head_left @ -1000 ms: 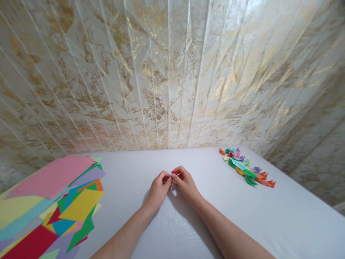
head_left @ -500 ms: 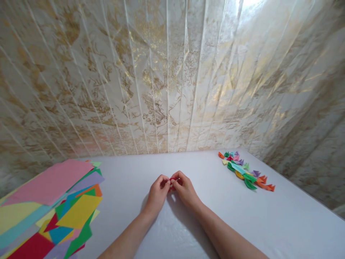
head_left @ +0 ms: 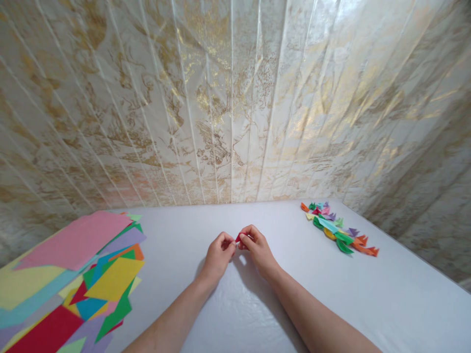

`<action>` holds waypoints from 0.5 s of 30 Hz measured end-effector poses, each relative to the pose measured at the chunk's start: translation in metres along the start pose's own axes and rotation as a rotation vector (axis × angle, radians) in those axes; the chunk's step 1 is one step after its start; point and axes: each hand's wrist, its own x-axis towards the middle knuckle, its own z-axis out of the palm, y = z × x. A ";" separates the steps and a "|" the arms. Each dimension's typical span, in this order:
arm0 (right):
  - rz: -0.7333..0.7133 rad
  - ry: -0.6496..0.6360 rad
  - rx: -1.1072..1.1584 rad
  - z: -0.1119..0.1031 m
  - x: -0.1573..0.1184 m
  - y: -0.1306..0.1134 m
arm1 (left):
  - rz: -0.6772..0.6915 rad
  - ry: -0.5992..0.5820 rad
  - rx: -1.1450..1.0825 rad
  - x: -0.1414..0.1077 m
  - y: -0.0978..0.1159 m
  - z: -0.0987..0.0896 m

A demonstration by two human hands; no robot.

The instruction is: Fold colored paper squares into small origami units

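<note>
A small folded piece of red paper [head_left: 238, 238] is pinched between my two hands over the middle of the white table. My left hand [head_left: 221, 252] grips its left end between thumb and fingertips. From the other side, the thumb and forefinger of my right hand [head_left: 256, 249] close on it. Fingers cover most of the paper, so its full folded shape cannot be made out.
Coloured paper sheets [head_left: 116, 283] are heaped on the left, with a large pink sheet [head_left: 79, 240] on top at the back. Several small folded paper figures [head_left: 344, 238] lie at the right rear. A gold-patterned curtain [head_left: 206, 122] hangs behind the white table [head_left: 176, 225].
The red paper shows more plainly now, tilted up between the fingertips. My right hand has risen slightly, and the whole view has shifted a little.
</note>
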 end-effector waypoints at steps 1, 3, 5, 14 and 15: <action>0.006 0.006 0.006 0.000 0.000 0.000 | -0.002 0.003 -0.002 0.000 0.000 0.000; 0.020 0.018 0.015 0.001 -0.001 0.001 | -0.009 0.015 -0.007 0.001 -0.002 0.001; 0.032 0.031 0.024 0.001 -0.001 0.002 | -0.019 0.023 -0.009 0.002 -0.003 0.002; 0.062 0.070 0.034 0.000 0.002 0.003 | -0.044 -0.012 -0.025 -0.001 -0.003 0.001; 0.057 0.076 0.029 -0.001 0.002 0.003 | -0.039 -0.026 -0.023 -0.001 -0.002 0.001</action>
